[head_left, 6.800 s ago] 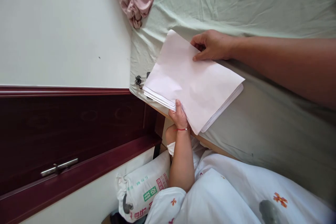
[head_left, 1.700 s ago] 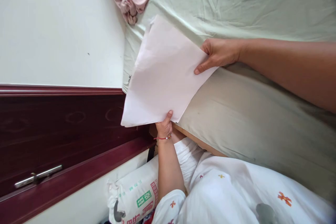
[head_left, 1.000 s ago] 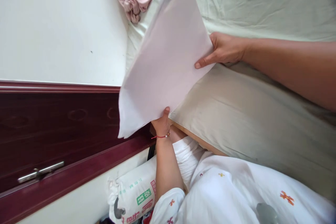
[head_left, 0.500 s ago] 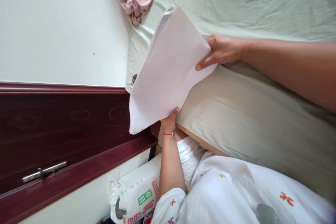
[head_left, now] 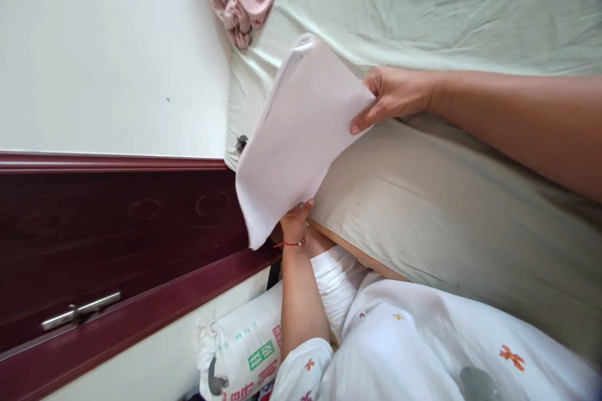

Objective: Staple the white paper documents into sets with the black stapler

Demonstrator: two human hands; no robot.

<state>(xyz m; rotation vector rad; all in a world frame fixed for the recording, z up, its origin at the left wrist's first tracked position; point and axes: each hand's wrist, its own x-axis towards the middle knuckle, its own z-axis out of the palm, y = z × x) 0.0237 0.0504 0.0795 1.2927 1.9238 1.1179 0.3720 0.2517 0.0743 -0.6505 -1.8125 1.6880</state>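
Observation:
A thick stack of white paper (head_left: 301,138), slightly bowed, is held tilted above the bed edge. My right hand (head_left: 392,97) grips its right edge, with the thumb on top and the fingers mostly hidden underneath. At the lower edge is my left hand (head_left: 296,219), a red string bracelet on its wrist. Its thumb shows by the paper's edge, and the other fingers are largely hidden under the stack. The paper's near-left corner hangs down, while the far end looks folded or rounded.
A pale green sheet (head_left: 446,12) covers the bed. Pink crumpled cloth (head_left: 249,0) lies at the back by the white wall (head_left: 108,50). To the left stands dark red wooden furniture (head_left: 117,207) with a metal handle (head_left: 82,311). A printed white sack (head_left: 244,344) sits below.
The stack has come slightly down and toward me, and its near corner droops lower. My left hand has shifted a little left and down; my right hand still grips the right edge.

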